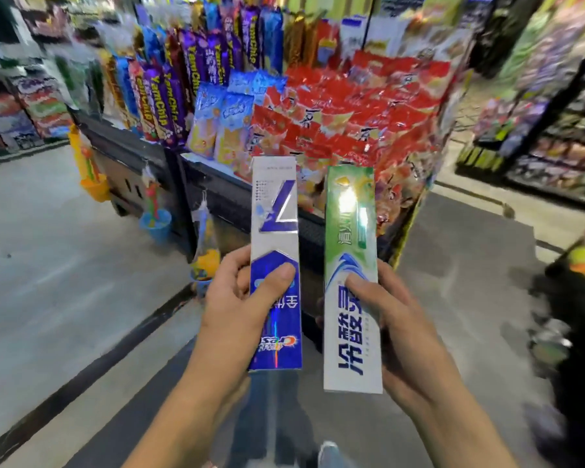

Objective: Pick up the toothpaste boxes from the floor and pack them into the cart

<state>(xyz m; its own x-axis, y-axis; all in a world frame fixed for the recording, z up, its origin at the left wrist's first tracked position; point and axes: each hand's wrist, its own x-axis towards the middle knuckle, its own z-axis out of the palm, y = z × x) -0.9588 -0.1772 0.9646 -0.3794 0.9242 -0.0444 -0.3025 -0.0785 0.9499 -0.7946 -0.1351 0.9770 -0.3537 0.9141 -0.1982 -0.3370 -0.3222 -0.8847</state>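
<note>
Head view: left hand (237,309) grips the blue-and-silver toothpaste box (275,265); right hand (395,319) grips the green-and-white toothpaste box (351,278), both upright before the snack display (318,113). Pickup appears done; no cart clearly visible, so packing remains.

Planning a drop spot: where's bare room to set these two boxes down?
Bare floor left of the snack display, and a strip between display and right shelves. The display top is packed. Left hand holds the blue box, right hand the green box.
</note>
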